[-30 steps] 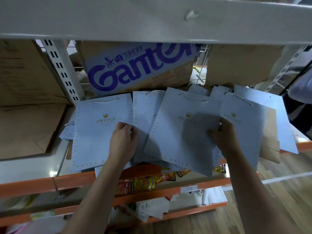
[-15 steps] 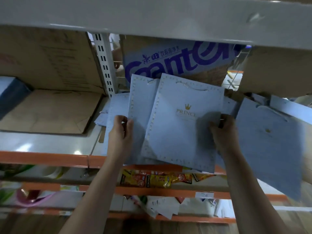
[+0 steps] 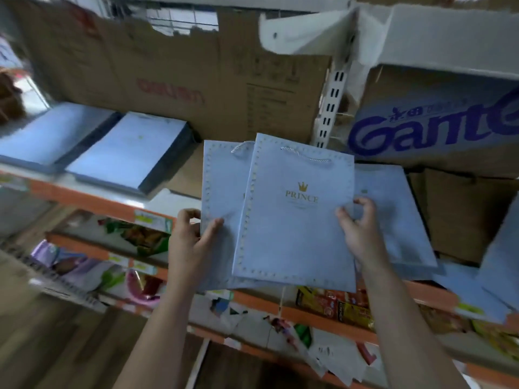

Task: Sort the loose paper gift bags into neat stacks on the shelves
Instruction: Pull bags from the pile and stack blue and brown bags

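I hold two flat pale-blue gift bags lifted in front of the shelf. The front bag (image 3: pixel 292 228) shows a gold crown and "PRINCE"; the second bag (image 3: pixel 222 192) sticks out behind it on the left. My left hand (image 3: pixel 191 237) grips the left edge of the rear bag. My right hand (image 3: pixel 358 228) pinches the right edge of the front bag. Two neat stacks of blue bags (image 3: pixel 126 155) lie on the shelf at the left. More loose blue bags (image 3: pixel 393 214) lie on the shelf at the right.
Large brown cardboard boxes (image 3: pixel 196 80) stand at the back of the shelf, and a blue-printed carton (image 3: pixel 432 127) at the right. A white slotted upright (image 3: pixel 331 108) divides the bays. Orange shelf edges (image 3: pixel 92 202) run below, with snack packets (image 3: pixel 337 304) underneath.
The view has swung left, so the two neat stacks now show. Both hands have carried the two bags leftward, away from the loose pile at the right.
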### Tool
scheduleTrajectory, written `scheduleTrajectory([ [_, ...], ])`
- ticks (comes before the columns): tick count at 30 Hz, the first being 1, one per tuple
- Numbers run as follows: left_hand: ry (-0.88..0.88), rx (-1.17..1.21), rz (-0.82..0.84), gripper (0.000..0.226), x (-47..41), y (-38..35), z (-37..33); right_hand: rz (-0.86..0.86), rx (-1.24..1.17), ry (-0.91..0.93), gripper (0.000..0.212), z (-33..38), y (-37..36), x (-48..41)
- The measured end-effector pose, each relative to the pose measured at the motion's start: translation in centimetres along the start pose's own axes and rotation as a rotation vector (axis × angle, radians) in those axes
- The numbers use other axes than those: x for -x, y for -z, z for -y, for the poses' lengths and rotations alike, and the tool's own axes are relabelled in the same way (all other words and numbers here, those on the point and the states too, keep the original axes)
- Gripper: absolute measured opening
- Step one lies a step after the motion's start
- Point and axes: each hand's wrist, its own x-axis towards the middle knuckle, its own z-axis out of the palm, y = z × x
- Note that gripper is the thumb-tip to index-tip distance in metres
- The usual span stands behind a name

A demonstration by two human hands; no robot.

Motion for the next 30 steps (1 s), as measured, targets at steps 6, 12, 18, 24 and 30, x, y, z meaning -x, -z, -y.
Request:
scheduleTrajectory([
  [6,0.073,-0.002,-0.006,0.035,-3.6,9.3,4.1,0.002,-0.063,-0.061,0.023,2.1,-10.0,3.1],
  [12,0.097,0.023,-0.035,0.038,-7.3,13.3,6.7,0.076,-0.205,-0.102,0.008,4.5,-16.1,3.4],
  [18,0.125,0.064,-0.039,0.046,-12.9,16.3,8.1,0.118,-0.25,-0.12,0.012,7.0,-22.4,0.1],
  [24,0.156,0.061,-0.096,0.045,-19.6,20.2,9.8,0.183,-0.26,-0.089,0.01,9.9,-30.1,-2.9],
  [30,0.2,0.046,-0.135,0.047,-23.7,23.7,12.3,0.219,-0.236,-0.029,0.011,12.0,-36.2,-3.9],
])
